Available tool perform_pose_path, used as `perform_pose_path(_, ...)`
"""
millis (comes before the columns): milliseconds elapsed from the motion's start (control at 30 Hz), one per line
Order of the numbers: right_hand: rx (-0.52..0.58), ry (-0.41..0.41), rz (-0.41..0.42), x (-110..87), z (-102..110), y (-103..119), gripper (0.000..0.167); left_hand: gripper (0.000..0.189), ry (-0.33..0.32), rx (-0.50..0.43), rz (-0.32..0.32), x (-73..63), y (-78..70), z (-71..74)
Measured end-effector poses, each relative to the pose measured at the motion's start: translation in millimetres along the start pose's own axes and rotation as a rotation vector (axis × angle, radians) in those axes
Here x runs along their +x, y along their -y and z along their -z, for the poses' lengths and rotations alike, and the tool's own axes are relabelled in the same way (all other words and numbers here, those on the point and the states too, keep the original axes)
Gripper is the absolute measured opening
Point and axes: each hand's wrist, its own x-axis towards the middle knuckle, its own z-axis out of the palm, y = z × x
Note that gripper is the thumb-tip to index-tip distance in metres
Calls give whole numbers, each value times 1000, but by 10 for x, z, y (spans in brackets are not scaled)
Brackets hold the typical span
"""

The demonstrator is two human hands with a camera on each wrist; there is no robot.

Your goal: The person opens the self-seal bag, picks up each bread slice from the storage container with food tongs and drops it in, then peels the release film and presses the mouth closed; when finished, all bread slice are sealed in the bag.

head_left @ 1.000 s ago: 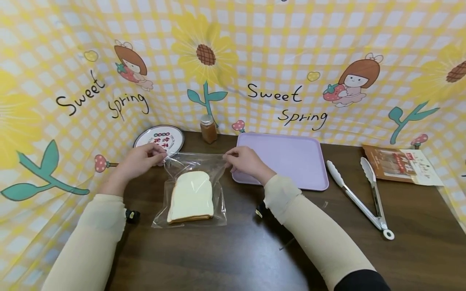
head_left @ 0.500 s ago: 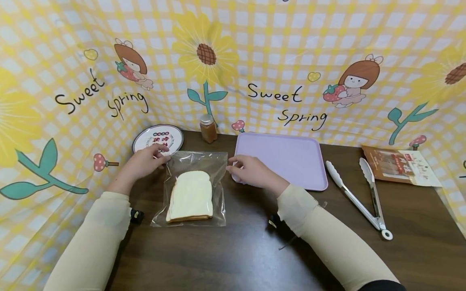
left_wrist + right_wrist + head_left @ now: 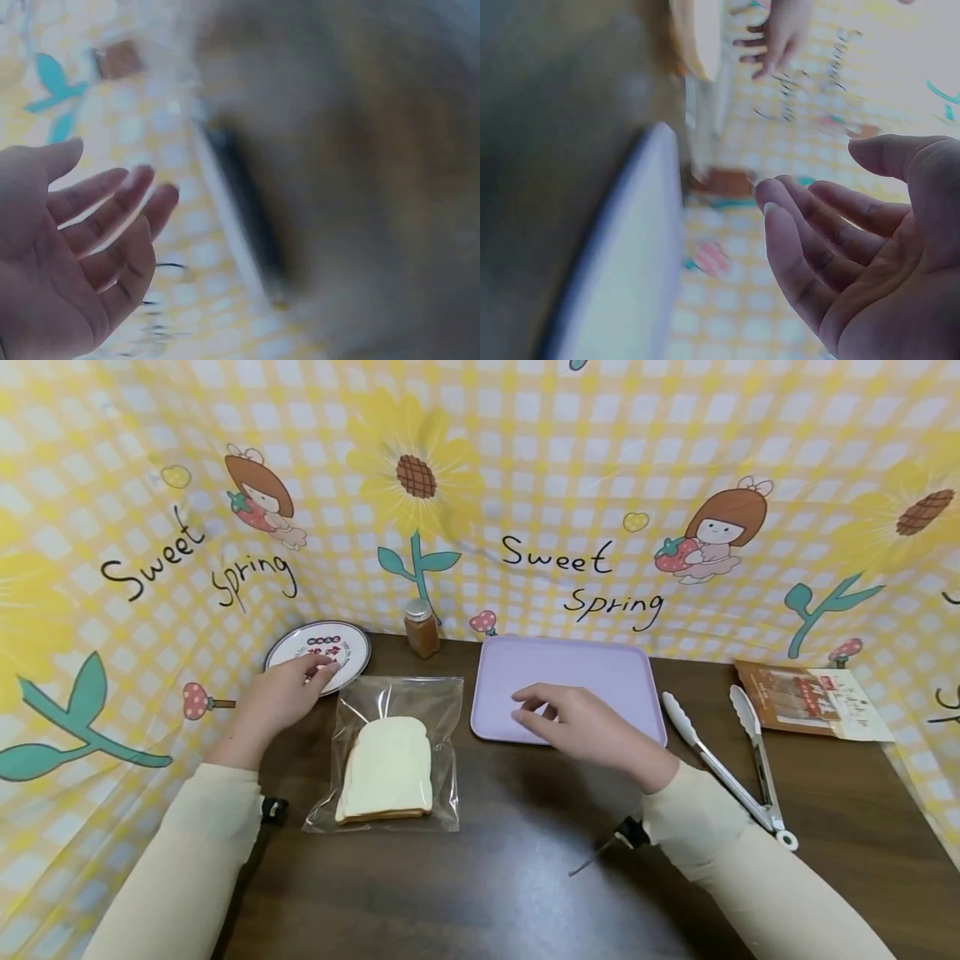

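Note:
Slices of white bread (image 3: pixel 386 767) lie inside a clear plastic bag (image 3: pixel 444 702) on the dark wooden table, left of the middle. My left hand (image 3: pixel 288 693) is just beyond the bag's upper left corner, overlapping the front of a round white plate (image 3: pixel 281 652) with red lettering. Its fingers are loosely bent and hold nothing, as the left wrist view also shows. My right hand (image 3: pixel 573 718) hovers over the front edge of a lilac tray (image 3: pixel 555 664). In the right wrist view its relaxed, gently curved fingers (image 3: pixel 787 255) hold nothing.
Behind the bag, a small jar (image 3: pixel 422 631) of brown contents stands against the checked cloth backdrop (image 3: pixel 555 460). Spread metal tongs (image 3: pixel 720 768) lie right of the tray, near my right sleeve. A brown and white food packet (image 3: pixel 813 702) lies at the far right.
Both hands have let go of the bag's top edge, which now lies flat. My right hand has moved right, over the tray; my left has shifted slightly left, toward the plate.

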Motion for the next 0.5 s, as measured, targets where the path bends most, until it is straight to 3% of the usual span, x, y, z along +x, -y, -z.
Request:
perform_pose_path(100,-56,-54,-5,-132,215,13,36,70,-73,3,-24,-115,-204,116)
perform_pose_path(267,-193,-133,-34,-355,520,48,39,58,-196,27,-146,-353,-631,287)
perform_pose_path(400,-332,-211,-40,-518,663,58,39,45,-318,55,-264,-508,-940,363)
perform_pose_path(500,-436,-297,0,-612,699,24,38,44,-388,84,-331,-603,-1103,381)
